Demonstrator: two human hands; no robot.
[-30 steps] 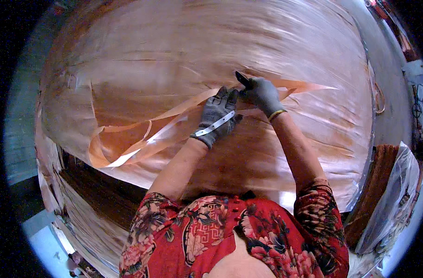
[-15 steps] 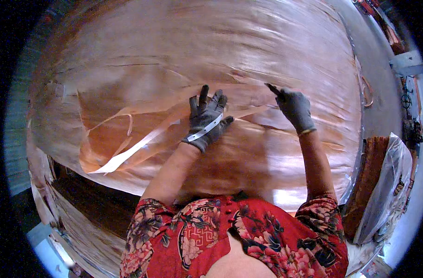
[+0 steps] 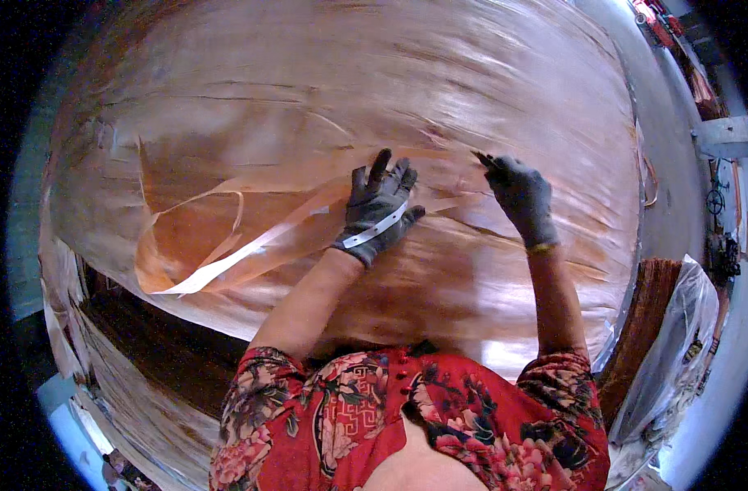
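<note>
On a wrinkled brown sheet (image 3: pixel 472 74), lays the left hand (image 3: pixel 376 206) flat and splayed; grips 1 small dark tool (image 3: pixel 483 159) in the closed right hand (image 3: pixel 518 193).

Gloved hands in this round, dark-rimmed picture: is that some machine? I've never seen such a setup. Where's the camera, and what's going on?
No machine here, just a person in a red flowered shirt. The camera is worn on the head and looks down; its very wide lens makes straight edges bend.

The left hand, fingers spread, appears to rest on the brown sheet. A white band with dark dots crosses its glove.

The right hand is closed around a small dark tool, too small to identify surely. A pale strip curls on the sheet, left of the left hand.
</note>
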